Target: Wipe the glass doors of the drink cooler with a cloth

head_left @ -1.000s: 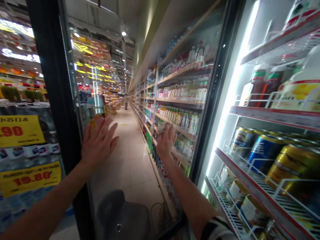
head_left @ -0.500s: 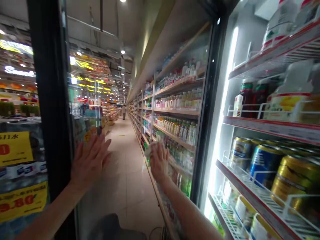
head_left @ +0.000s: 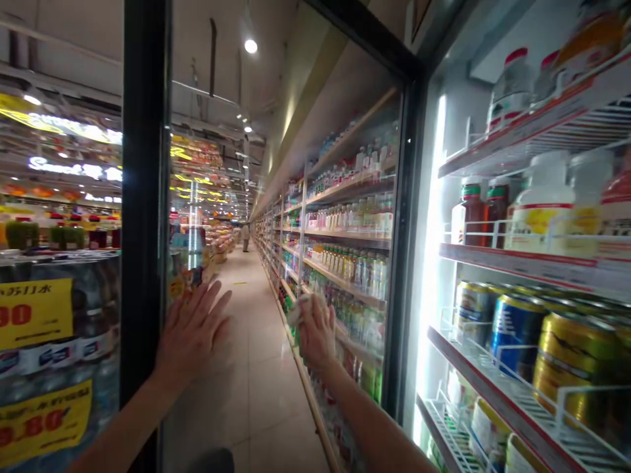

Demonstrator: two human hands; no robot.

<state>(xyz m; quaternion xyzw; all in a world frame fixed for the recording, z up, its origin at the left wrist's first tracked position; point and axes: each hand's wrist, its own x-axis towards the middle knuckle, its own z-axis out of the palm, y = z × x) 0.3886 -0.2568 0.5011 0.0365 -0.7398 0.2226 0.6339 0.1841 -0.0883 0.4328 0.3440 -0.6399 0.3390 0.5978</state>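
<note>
My left hand [head_left: 194, 335] lies with its fingers spread and stretched out against the glass door [head_left: 145, 164], close to its black left frame. My right hand [head_left: 318, 335] is pressed to the same glass farther right, fingers bent over a pale, crumpled cloth [head_left: 297, 311]. Only part of the cloth shows past the fingers. The door stands swung out from a lit drinks cooler, and a store aisle shows through the pane.
Cooler shelves [head_left: 522, 259] on the right hold bottles, a blue can [head_left: 515, 332] and gold cans [head_left: 566, 358]. Stacked water packs with yellow price signs [head_left: 37, 312] stand left. Beyond the glass run long bottle shelves [head_left: 348, 233], a tiled floor [head_left: 236, 368] and a distant person [head_left: 245, 236].
The view has shifted, so the door frame and water packs appear farther right and lower. Both hands stay at the glass, slightly lower in view, the right one still with the cloth.
</note>
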